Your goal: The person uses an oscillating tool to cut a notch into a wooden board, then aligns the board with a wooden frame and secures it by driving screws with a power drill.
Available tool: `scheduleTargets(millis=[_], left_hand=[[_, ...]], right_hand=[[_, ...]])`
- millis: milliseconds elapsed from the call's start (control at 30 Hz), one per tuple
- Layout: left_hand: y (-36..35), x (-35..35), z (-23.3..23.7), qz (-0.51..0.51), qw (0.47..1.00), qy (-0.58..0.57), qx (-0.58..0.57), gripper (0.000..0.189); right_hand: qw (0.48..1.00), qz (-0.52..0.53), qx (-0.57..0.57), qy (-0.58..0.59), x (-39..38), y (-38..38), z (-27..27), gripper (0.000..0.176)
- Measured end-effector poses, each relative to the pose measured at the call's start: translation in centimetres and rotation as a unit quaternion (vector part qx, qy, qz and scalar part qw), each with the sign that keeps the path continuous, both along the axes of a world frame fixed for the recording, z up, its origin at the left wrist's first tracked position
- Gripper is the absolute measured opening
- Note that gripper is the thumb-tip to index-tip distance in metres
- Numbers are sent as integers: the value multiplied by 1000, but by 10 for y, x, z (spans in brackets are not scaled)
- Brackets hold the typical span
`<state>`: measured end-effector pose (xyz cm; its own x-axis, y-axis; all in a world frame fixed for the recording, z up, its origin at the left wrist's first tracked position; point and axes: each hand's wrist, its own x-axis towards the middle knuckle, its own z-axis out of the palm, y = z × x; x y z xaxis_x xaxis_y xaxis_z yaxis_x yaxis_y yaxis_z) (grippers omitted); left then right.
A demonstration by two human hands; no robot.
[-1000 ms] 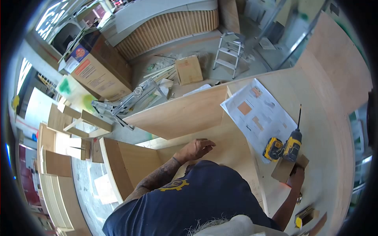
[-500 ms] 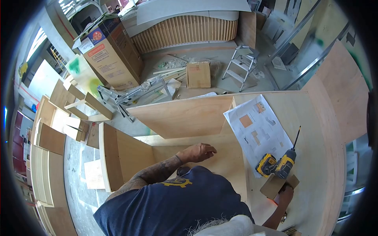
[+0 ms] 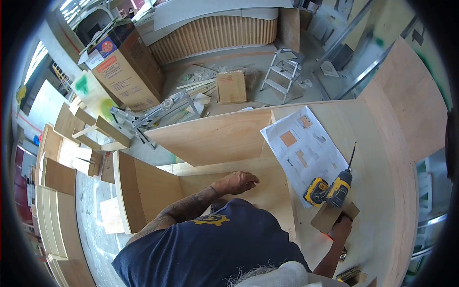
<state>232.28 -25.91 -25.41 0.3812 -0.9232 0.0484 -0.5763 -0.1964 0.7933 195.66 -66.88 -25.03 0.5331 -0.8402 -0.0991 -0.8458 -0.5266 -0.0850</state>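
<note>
My left hand (image 3: 236, 183) hovers over the recessed plywood compartment (image 3: 270, 191), its fingers loosely curled; whatever they may hold does not show. At the right, my right hand (image 3: 341, 229) reaches into a small open cardboard box (image 3: 327, 217) on the plywood top. Its fingers are hidden by the box and its flaps. Just beyond the box lies a yellow and black cordless drill (image 3: 338, 189) with a long bit, its battery end over the corner of a printed drawing sheet (image 3: 300, 143). Something orange (image 3: 327, 236) shows beside my right wrist.
An upright plywood panel (image 3: 210, 136) borders the compartment's far side, and a cabinet side (image 3: 143, 191) stands left. Beyond are a folded metal stand (image 3: 167, 112), a step ladder (image 3: 283, 76), a carton (image 3: 231, 87) and a large box (image 3: 126, 71). Another small box (image 3: 351, 276) sits near my right forearm.
The whole view has shifted slightly, so most things appear higher and further left. More of the small box near my right forearm shows. Both hands keep nearly the same places.
</note>
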Motion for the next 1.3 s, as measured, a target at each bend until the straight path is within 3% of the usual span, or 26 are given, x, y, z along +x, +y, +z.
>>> scheduleTargets(millis=[67,300,600,900,1000,1033,1067,1100,1167,1200,1267,1300], left_hand=[[1,-2,-2,-2,1000,-2,5,21],[-2,-7,-3,-7,1000,-4,29,21],[-14,-3,5,3,1000,-4,20,20],[-23,-2,6,-8,999,12,43,22],[-28,-2,16,-12,999,8,31,23],[-31,-4,24,-11,999,9,30,23],[-34,-7,33,-11,999,29,21,23],[-38,-10,43,-12,999,50,12,23],[-50,-19,66,-19,996,87,-11,23],[-58,-24,78,-22,992,122,-35,24],[-75,-34,102,-51,988,138,-49,24],[-83,-40,114,-78,983,154,-62,25]], right_hand=[[996,15,-4,-87,2,5,6,26],[991,-10,-1,-134,-4,4,6,26],[992,-37,-1,-118,-2,8,7,20],[1000,-11,-22,-8,-5,0,-4,12],[997,4,-40,-67,-5,-1,13,14],[991,-45,-43,-115,-3,3,30,13],[981,-94,-45,-161,-5,7,44,13],[982,-97,-44,-159,-9,10,55,13],[945,-87,-52,-310,-18,14,72,13],[946,-88,-54,-308,-19,16,75,13],[839,-166,138,-500,-20,24,80,11],[839,-168,137,-499,-16,34,87,11]])
